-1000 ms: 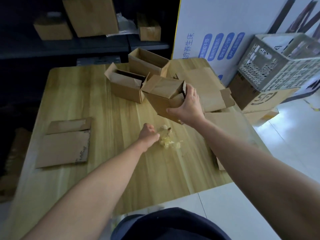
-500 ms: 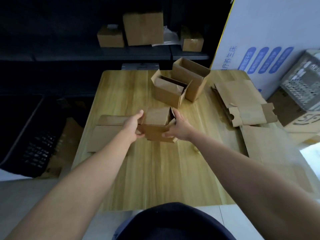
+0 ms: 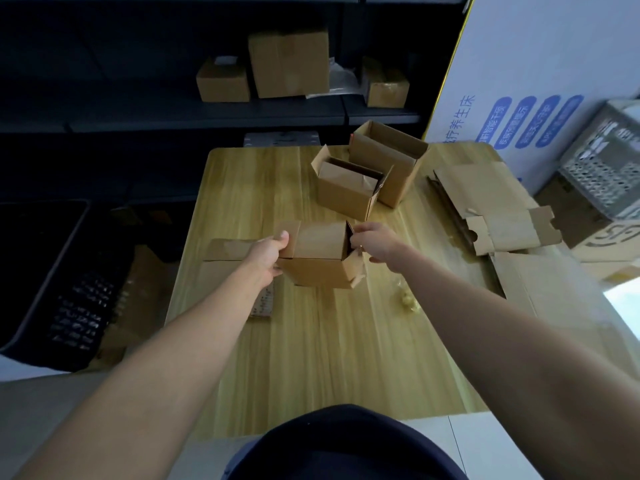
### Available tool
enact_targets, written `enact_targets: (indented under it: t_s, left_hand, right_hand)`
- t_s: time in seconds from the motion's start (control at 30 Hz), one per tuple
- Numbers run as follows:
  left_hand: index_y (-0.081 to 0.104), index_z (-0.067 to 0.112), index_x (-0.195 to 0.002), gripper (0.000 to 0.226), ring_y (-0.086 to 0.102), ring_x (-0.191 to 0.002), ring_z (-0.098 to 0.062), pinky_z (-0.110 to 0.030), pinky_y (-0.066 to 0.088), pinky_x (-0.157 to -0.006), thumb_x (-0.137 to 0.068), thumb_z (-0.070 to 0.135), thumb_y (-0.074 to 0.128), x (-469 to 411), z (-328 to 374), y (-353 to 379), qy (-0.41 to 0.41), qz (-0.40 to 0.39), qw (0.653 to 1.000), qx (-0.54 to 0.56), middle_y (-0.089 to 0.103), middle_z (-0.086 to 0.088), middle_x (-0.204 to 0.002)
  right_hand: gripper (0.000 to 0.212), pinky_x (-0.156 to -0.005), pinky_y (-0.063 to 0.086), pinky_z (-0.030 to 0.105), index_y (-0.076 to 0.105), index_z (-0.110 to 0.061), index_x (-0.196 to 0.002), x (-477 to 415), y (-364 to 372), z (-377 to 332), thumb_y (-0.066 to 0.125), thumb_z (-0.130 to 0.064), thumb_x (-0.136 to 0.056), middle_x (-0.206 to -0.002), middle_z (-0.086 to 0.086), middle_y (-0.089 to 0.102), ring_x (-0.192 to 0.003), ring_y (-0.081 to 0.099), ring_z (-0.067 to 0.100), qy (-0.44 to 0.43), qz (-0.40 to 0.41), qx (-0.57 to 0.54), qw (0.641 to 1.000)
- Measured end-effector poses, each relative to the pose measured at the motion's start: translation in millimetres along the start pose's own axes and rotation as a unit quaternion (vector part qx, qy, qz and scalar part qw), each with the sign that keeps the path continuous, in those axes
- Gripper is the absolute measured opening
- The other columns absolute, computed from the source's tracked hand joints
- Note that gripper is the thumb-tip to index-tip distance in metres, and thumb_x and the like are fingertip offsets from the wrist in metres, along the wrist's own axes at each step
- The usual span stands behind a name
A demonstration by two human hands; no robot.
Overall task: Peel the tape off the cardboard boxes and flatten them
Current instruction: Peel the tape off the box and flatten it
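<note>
Left hand [image 3: 268,252] and right hand [image 3: 372,242] grip small box [image 3: 320,256] mid-table [image 3: 329,341].

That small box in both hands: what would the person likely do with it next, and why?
Probably press the small box flat. The left hand and right hand grip opposite ends, its right end flaps hang open, and flattened cardboard lies just beside it.

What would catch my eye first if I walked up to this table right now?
Probably the small cardboard box held between the left hand and the right hand over the middle of the wooden table. Behind it stand two open boxes side by side, and flattened cardboard lies along the table's right edge. A little wad of peeled tape sits just right of the held box.
</note>
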State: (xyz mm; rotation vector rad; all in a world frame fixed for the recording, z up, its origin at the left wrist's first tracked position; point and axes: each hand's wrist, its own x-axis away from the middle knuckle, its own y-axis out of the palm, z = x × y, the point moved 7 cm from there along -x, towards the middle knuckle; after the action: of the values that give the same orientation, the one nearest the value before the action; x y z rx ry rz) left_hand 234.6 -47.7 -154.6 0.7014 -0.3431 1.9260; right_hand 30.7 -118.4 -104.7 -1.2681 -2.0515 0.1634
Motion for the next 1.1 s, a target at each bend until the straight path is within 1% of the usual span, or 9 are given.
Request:
enact_targets:
  t_s: [0.13, 0.2, 0.37, 0.47, 0.67, 0.83, 0.93, 1.03, 1.1]
  left_hand:
    - [0.061, 0.013, -0.101, 0.017, 0.061, -0.105, -0.028, -0.047, 0.05, -0.091, -0.094, 0.029, 0.057, 1, 1, -2, -0.018, -0.016, 0.999, 0.028, 0.066, -0.009, -0.109]
    - [0.061, 0.01, -0.102, 0.02, 0.062, -0.098, -0.027, -0.045, 0.051, -0.088, -0.094, 0.028, 0.058, 1, 2, -4, -0.018, 0.0, 0.999, 0.034, 0.066, -0.01, -0.107]
    - [0.051, 0.007, -0.127, 0.046, 0.052, -0.117, -0.027, -0.039, 0.041, -0.097, -0.089, 0.031, 0.063, 8, 27, -1, 0.099, 0.105, 0.962, -0.231, 0.054, -0.008, -0.129]
    - [0.061, 0.012, -0.113, 0.036, 0.054, -0.108, -0.017, -0.032, 0.04, -0.09, -0.087, 0.035, 0.065, 23, 52, 25, 0.173, 0.033, 0.947, -0.269, 0.06, 0.0, -0.115]
    - [0.065, 0.011, -0.087, 0.012, 0.059, -0.091, -0.02, -0.036, 0.05, -0.083, -0.083, 0.022, 0.068, 40, 44, 52, 0.089, -0.051, 0.942, -0.32, 0.065, -0.004, -0.096]
    - [0.062, 0.01, -0.086, 0.018, 0.063, -0.087, -0.022, -0.037, 0.054, -0.082, -0.082, 0.027, 0.065, 43, 34, 51, 0.058, -0.046, 0.951, -0.3, 0.066, -0.006, -0.088]
    - [0.06, 0.009, -0.104, 0.044, 0.06, -0.094, -0.022, -0.038, 0.054, -0.082, -0.074, 0.037, 0.077, 38, 33, 50, 0.068, -0.032, 0.894, -0.441, 0.062, -0.004, -0.098]
    - [0.054, 0.009, -0.11, 0.064, 0.06, -0.097, -0.024, -0.039, 0.051, -0.085, -0.066, 0.047, 0.081, 42, 34, 53, 0.109, 0.006, 0.801, -0.589, 0.062, -0.005, -0.106]
    - [0.049, 0.011, -0.114, 0.07, 0.06, -0.098, -0.024, -0.036, 0.05, -0.081, -0.064, 0.048, 0.082, 47, 35, 55, 0.147, 0.033, 0.763, -0.629, 0.06, -0.004, -0.106]
  right_hand:
    - [0.019, -0.088, 0.05, 0.037, 0.067, -0.016, -0.107, -2, -8, -6, 0.058, -0.024, -0.091, -0.105, 0.008, 0.069, -0.091, 0.063, 0.022, -0.016, 0.013, -0.008, 1.0]
    - [0.025, -0.087, 0.051, 0.035, 0.07, -0.012, -0.097, -2, -12, -8, 0.06, -0.034, -0.092, -0.099, 0.007, 0.071, -0.092, 0.067, 0.025, -0.022, 0.013, 0.018, 1.0]
    - [0.041, -0.067, 0.05, 0.032, 0.065, -0.004, -0.093, -1, -12, -20, 0.051, -0.042, -0.096, -0.087, 0.011, 0.063, -0.077, 0.063, 0.022, -0.051, 0.06, 0.17, 0.982]
    - [0.04, -0.066, 0.051, 0.03, 0.068, -0.005, -0.099, -2, -6, -22, 0.052, -0.041, -0.095, -0.085, 0.008, 0.064, -0.078, 0.063, 0.02, -0.053, 0.056, 0.193, 0.978]
    - [0.037, -0.051, 0.041, 0.024, 0.061, -0.008, -0.079, 0, 1, -19, 0.05, -0.04, -0.096, -0.072, 0.003, 0.054, -0.062, 0.054, 0.015, -0.052, 0.063, 0.253, 0.964]
    - [0.036, -0.054, 0.044, 0.025, 0.065, -0.007, -0.089, 1, 4, -19, 0.05, -0.039, -0.097, -0.078, 0.004, 0.057, -0.066, 0.056, 0.016, -0.057, 0.068, 0.275, 0.957]
    - [0.036, -0.069, 0.049, 0.032, 0.063, -0.005, -0.095, 2, 8, -28, 0.051, -0.039, -0.095, -0.085, 0.007, 0.056, -0.075, 0.054, 0.02, -0.074, 0.077, 0.287, 0.952]
    - [0.033, -0.052, 0.046, 0.028, 0.06, -0.008, -0.083, 1, 13, -34, 0.053, -0.038, -0.095, -0.075, 0.003, 0.056, -0.062, 0.056, 0.017, -0.078, 0.083, 0.289, 0.951]
    - [0.034, -0.048, 0.045, 0.027, 0.06, -0.008, -0.079, 1, 15, -36, 0.053, -0.038, -0.095, -0.07, 0.002, 0.054, -0.059, 0.056, 0.017, -0.082, 0.088, 0.294, 0.948]
